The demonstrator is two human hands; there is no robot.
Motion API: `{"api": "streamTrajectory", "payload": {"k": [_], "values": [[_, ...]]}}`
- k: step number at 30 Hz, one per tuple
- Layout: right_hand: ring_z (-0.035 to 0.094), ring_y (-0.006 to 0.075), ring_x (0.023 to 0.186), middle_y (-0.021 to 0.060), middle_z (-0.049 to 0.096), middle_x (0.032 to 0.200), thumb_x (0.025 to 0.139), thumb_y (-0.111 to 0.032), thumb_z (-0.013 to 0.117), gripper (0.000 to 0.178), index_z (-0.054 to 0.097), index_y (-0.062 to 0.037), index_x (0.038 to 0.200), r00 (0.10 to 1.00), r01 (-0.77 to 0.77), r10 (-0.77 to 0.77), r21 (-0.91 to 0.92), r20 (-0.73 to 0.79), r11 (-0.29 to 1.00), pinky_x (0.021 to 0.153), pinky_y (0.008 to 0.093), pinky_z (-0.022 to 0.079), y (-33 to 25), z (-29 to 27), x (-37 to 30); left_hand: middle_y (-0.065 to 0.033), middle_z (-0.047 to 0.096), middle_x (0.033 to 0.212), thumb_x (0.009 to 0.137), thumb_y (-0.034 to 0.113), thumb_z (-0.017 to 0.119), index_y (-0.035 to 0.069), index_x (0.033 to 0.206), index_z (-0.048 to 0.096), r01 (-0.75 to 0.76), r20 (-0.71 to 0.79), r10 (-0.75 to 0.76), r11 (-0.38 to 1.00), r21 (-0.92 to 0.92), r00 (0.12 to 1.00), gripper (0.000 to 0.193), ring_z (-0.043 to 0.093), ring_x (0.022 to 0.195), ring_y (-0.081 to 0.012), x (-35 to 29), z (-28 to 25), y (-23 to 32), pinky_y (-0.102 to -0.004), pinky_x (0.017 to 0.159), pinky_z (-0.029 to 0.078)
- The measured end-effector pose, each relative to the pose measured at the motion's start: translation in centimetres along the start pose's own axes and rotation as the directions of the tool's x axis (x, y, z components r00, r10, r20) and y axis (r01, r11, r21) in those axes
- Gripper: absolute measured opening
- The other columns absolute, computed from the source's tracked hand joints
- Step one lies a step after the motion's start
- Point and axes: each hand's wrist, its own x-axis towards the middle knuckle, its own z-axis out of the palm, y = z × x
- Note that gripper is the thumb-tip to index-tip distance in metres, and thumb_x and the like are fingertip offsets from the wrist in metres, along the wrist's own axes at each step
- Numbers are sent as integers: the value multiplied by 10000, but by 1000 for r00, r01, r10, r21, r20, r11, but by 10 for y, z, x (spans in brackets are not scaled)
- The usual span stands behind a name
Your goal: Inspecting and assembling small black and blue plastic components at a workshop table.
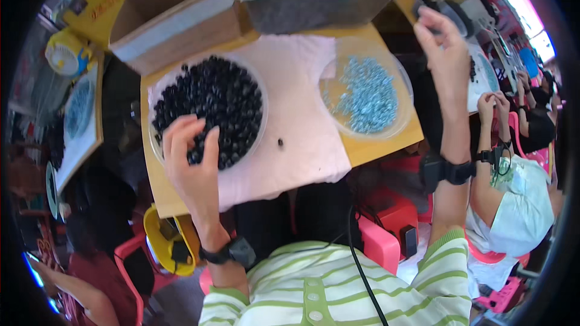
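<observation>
My left hand point(190, 160) hovers over the near side of a round clear tub point(264, 122) heaped with small black bead-like pieces point(220, 93). Its fingers are curved, the thumb stands apart from them, and I see nothing held. My right hand point(446, 45) is raised beyond the table's right edge, beside a clear container point(456, 17) with black pieces in it. Its fingers are bent, with a gap between thumb and forefinger tips, and no piece shows there. One loose black piece point(280, 142) lies on the pale pink cloth point(296, 96) between the tubs.
A round clear tub point(338, 122) of small light-blue pieces point(368, 93) sits on the table's right. An open cardboard box point(181, 27) and a clear bin point(314, 9) with black pieces stand along the back. A yellow bucket point(160, 244) is below left. Another person point(510, 199) sits at right.
</observation>
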Motion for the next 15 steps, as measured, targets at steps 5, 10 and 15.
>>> {"api": "streamTrajectory", "payload": {"k": [5,10,15], "values": [[581,104,684,41,659,870,820,-95,691,159,686,-16,958,888,23,-106,187,448,982,601,258,456,3,13,-66,-122,627,1062,832,-106,625,-1,1009,566,297,261,-155,659,-691,953,214,624,908,-140,-42,9,26,-231,792,507],[629,208,728,89,631,821,802,-97,690,116,669,-17,883,828,48,-103,113,551,992,664,306,476,-11,46,-87,-116,631,1042,807,-127,623,-13,995,611,587,572,-185,448,-675,799,220,651,896,-162,-78,24,47,-273,829,521],[630,302,785,100,620,827,827,-130,653,116,657,-39,899,809,186,-196,74,555,980,723,379,484,-19,63,-78,-115,622,1065,820,-139,612,-11,1011,646,623,637,-106,380,-684,764,232,656,942,-195,-92,32,47,-296,864,524]]}}
